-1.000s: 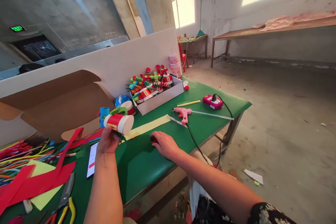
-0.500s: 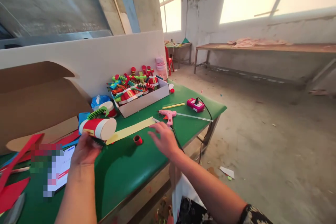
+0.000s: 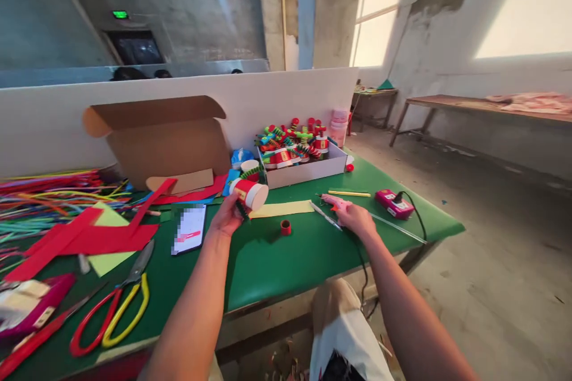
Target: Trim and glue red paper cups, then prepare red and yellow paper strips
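Across the head view, a green surface (image 3: 254,283) runs below a white partition (image 3: 290,84), a white box (image 3: 308,175) of figures near centre. Toward eight o'clock, the left hand's (image 3: 227,218) grip is clamped on a red-and-white cup figure (image 3: 251,193) held above the surface. At four, the right hand (image 3: 357,222) covers a pink glue gun (image 3: 331,199); whether its grip is closed, I cannot tell. Scissors (image 3: 129,280) lie farther toward eight. Around the room, a green sign (image 3: 120,14) glows at ten, a window (image 3: 375,36) at one.
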`<state>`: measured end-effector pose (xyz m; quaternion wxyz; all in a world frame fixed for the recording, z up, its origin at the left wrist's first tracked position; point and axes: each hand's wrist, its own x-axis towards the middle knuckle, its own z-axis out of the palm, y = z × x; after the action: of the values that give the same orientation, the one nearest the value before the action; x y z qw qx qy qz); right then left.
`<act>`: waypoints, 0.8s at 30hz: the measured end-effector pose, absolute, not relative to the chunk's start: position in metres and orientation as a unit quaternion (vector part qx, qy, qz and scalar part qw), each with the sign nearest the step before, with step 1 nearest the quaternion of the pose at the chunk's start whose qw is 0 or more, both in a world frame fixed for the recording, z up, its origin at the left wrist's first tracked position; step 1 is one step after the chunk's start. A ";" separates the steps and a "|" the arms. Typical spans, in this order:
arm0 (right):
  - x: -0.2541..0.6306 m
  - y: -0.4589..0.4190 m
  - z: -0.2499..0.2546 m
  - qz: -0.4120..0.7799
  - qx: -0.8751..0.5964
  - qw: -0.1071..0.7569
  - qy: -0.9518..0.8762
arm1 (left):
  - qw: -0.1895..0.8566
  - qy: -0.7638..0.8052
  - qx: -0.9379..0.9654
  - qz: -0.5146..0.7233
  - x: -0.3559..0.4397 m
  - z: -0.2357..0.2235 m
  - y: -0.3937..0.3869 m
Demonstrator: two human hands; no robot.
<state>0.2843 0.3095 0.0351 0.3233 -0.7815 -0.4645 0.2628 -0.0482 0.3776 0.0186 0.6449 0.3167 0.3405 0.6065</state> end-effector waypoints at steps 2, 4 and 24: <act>0.287 0.310 0.036 0.294 -0.772 0.346 -0.445 | 0.643 0.344 0.311 0.609 -0.046 0.017 0.379; 0.286 0.305 0.040 0.314 -0.759 0.374 -0.430 | 0.644 0.346 0.310 0.609 -0.045 0.015 0.380; 0.167 0.256 0.061 0.491 -0.385 0.603 -0.497 | 0.626 0.323 0.313 0.637 -0.049 0.021 0.377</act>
<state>0.1671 0.2564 0.0606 0.6031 -0.3851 -0.4969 0.4909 -0.0487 0.3768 0.0212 0.6264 0.3134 0.3226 0.6367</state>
